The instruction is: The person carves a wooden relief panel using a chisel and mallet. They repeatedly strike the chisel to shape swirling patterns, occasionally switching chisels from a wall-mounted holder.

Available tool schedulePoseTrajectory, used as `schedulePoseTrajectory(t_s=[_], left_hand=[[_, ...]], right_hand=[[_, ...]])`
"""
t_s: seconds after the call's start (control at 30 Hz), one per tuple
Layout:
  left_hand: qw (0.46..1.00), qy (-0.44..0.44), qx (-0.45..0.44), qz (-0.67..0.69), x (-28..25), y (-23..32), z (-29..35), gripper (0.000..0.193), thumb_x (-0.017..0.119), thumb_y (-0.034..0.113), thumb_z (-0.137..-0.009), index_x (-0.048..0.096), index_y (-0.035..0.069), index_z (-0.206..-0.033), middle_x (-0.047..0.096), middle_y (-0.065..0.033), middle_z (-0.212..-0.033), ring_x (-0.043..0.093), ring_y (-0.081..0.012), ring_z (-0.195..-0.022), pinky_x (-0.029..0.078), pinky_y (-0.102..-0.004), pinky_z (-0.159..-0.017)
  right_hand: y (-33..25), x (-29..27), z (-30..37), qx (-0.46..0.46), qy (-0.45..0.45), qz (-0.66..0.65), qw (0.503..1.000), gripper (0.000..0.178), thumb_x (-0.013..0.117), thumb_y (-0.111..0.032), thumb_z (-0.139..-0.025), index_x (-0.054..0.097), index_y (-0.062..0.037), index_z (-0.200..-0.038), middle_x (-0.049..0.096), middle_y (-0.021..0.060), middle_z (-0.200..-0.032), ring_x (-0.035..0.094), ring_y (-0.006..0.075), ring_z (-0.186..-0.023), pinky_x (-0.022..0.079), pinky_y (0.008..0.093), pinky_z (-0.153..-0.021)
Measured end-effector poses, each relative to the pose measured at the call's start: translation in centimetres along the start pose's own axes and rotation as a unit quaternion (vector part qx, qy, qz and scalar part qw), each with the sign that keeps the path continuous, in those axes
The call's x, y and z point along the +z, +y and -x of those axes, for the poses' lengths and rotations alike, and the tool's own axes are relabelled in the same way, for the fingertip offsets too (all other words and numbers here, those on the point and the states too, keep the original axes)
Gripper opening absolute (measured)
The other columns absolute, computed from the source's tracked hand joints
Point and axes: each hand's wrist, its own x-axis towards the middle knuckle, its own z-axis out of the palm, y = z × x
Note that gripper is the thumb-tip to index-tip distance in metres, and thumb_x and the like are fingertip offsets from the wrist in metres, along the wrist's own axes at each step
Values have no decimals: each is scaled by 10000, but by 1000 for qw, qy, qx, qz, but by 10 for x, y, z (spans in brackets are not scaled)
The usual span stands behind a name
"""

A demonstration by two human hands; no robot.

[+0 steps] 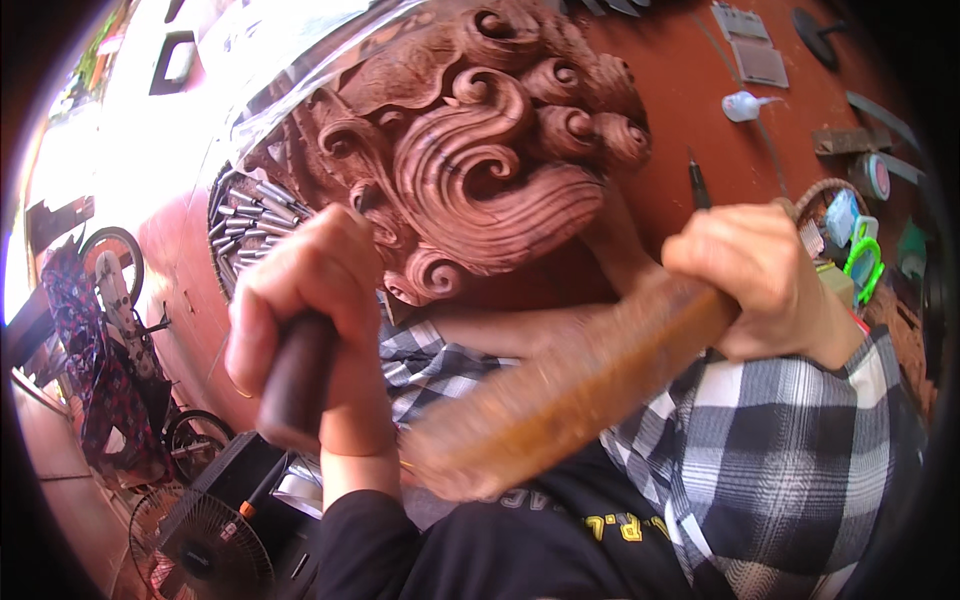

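Observation:
My left hand [310, 290] is closed round the dark cylindrical handle of a chisel [298, 380]; its blade is hidden behind the fist. In my right hand [745, 270], the fingers wrap one end of a thick, worn wooden mallet [560, 395]. The mallet is blurred and slants across my lap, its broad end near my left wrist. Beyond both hands lies a reddish-brown wood carving [480, 170] with curled scrolls and grooved, wave-like bands. My left fist is in front of its lower left side; whether the chisel touches it I cannot tell.
A basket of metal carving tools [245, 225] stands left of the carving. On the red floor at the right are a white squeeze bottle [745, 106], a dark pointed tool [698, 185] and a basket with a green-rimmed item [863, 262]. A fan [200, 550] is at lower left.

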Motion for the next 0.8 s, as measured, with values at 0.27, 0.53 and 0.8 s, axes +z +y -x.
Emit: schedulePoseTrajectory(t_s=[0.27,0.53,0.8], left_hand=[[979,126,18,-161,8,-8,-28,419,445,410,-917,505,31,-750,511,-104,-750,469,-239,-726,354,-384,-694],[846,83,116,-514,-32,-32,-35,350,556,377,-902,546,34,-970,566,-111,-970,517,-255,-928,384,-403,-836],[693,42,188,-694,-45,-42,-17,440,668,344,-887,588,37,-1190,621,-118,-1189,564,-270,-1131,414,-423,-978]], right_hand=[[-3,-23,-36,-68,133,-46,988,598,769,18,-632,567,24,-1195,679,163,-926,708,329,-811,536,362,-677],[5,-21,-30,-83,161,-64,981,582,666,17,-658,548,26,-1229,687,170,-916,712,351,-818,543,346,-707],[-1,-17,-32,-26,170,83,982,556,713,4,-655,556,-24,-1188,673,172,-941,685,387,-852,551,402,-708]])
